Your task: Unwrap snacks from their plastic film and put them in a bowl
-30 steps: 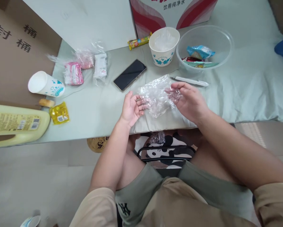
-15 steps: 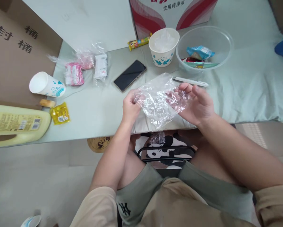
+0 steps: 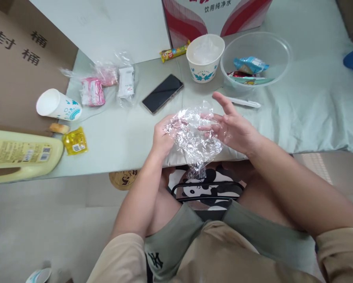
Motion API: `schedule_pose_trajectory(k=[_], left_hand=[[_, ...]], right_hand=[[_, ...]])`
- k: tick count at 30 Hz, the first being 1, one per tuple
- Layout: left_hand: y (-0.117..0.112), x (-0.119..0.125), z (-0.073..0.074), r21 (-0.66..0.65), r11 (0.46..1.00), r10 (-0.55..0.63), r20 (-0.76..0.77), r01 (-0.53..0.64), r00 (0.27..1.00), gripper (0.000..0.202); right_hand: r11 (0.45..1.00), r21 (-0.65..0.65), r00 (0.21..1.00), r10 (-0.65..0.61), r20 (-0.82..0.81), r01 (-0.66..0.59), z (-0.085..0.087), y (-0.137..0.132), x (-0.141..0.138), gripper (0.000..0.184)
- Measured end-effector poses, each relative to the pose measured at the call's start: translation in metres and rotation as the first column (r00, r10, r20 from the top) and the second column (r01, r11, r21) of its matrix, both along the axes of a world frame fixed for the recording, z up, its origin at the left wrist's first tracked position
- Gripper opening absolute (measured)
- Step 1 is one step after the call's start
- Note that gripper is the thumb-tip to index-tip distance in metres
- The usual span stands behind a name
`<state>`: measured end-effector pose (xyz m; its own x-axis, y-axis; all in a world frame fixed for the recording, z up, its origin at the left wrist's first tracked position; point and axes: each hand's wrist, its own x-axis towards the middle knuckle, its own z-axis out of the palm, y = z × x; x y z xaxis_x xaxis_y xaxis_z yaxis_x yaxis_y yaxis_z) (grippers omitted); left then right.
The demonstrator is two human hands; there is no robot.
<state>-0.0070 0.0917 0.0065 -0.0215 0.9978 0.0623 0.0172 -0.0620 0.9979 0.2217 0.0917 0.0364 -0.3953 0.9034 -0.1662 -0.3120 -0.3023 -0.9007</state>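
Note:
A crinkled piece of clear plastic film [image 3: 196, 137] hangs over the table's front edge, its lower end dangling above my lap. My left hand [image 3: 165, 135] is closed on its left side. At the other side my right hand [image 3: 233, 127] has its fingers spread and its thumb raised; the fingertips lie against or behind the film, and I cannot tell which. Just beyond the right hand lies a white pen-like stick [image 3: 244, 102], partly covered by the thumb. A dark phone [image 3: 163, 93] rests flat beyond my left hand.
Behind stand a paper cup [image 3: 204, 72] with clear plastic in it and a clear bowl [image 3: 285, 67] with snack packets. To the left are a tipped paper cup [image 3: 68, 110], pink packets [image 3: 93, 92], a yellow packet [image 3: 75, 141] and a yellow jug [image 3: 50, 157]. Boxes line the back.
The film has bunched up and slid lower toward the table edge. My right hand has turned, with its thumb lifted and fingers pointing left. My left hand keeps its hold.

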Motion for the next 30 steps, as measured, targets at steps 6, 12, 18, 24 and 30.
schedule_pose_trajectory(k=[6,12,18,24,30], left_hand=[[0.0,0.003,0.008,-0.174,0.983,-0.019,0.178,0.05,0.984,0.034],[0.001,0.005,0.015,-0.346,0.928,0.016,0.402,0.136,0.916,0.033],[0.0,0.003,0.028,-0.425,0.858,-0.028,0.521,0.288,0.853,0.035],[-0.006,0.003,0.037,-0.441,0.833,-0.029,0.566,0.333,0.824,0.04],[-0.007,-0.004,0.038,-0.46,0.812,-0.038,0.572,0.359,0.819,0.049]], right_hand=[[0.993,0.109,0.998,-0.043,0.042,0.038,-0.003,0.005,0.004,0.051],[0.964,0.264,0.971,-0.074,0.225,0.012,-0.016,0.005,0.002,0.072],[0.925,0.379,0.882,-0.162,0.442,-0.02,-0.03,0.004,0.0,0.084],[0.915,0.398,0.869,-0.246,0.43,0.062,-0.025,0.005,0.0,0.095],[0.997,-0.033,0.954,0.07,0.291,-0.063,-0.008,0.002,-0.004,0.036]])
